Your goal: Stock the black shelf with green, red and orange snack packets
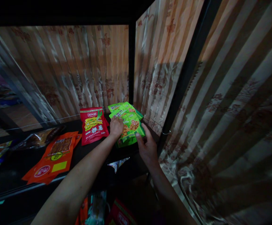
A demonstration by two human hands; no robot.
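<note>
Green snack bags lie overlapping in the shelf's far corner, with pictures of brown snacks on their fronts. At the left edge of the top bag, my left hand is closed with its fingers curled on the packet. My right hand holds the lower right corner, thumb in front and fingers along the side edge. Just left of my left hand, a red snack bag leans back, its yellow and green print facing me. Another red edge shows behind it.
Orange packets and a clear-and-brown packet lie on the black shelf to the left. Lower down are more packets, including a red one. A black post and striped curtains bound the corner.
</note>
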